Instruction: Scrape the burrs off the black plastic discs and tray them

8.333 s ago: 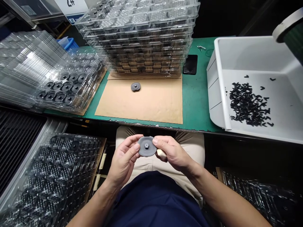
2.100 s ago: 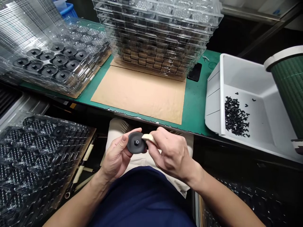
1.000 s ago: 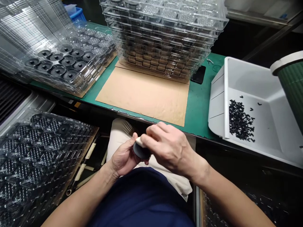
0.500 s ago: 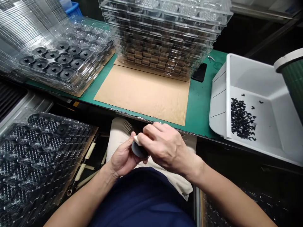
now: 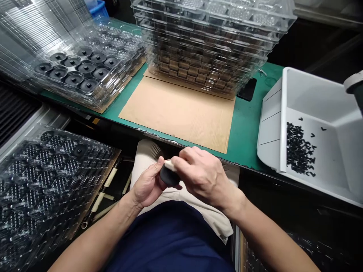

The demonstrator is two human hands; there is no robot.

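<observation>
Over my lap, my left hand (image 5: 146, 184) grips a round black disc (image 5: 168, 177) from the left and below, thumb up along its rim. My right hand (image 5: 202, 175) is closed on a small cream-coloured tool (image 5: 169, 164) and presses it against the top of the disc. Most of the disc is hidden by my right fingers. Both hands sit just in front of the green table's (image 5: 244, 128) front edge.
A cardboard sheet (image 5: 181, 111) lies on the table. A tall stack of clear trays (image 5: 210, 41) stands behind it. Left, a clear tray (image 5: 82, 71) holds several black discs. Right, a white bin (image 5: 323, 124) holds small black parts (image 5: 299, 149). Clear trays (image 5: 48, 177) sit low left.
Since two seconds ago my right hand has come over the disc and covers it, with the tool pressed on top. The hands have barely shifted in the last second.
</observation>
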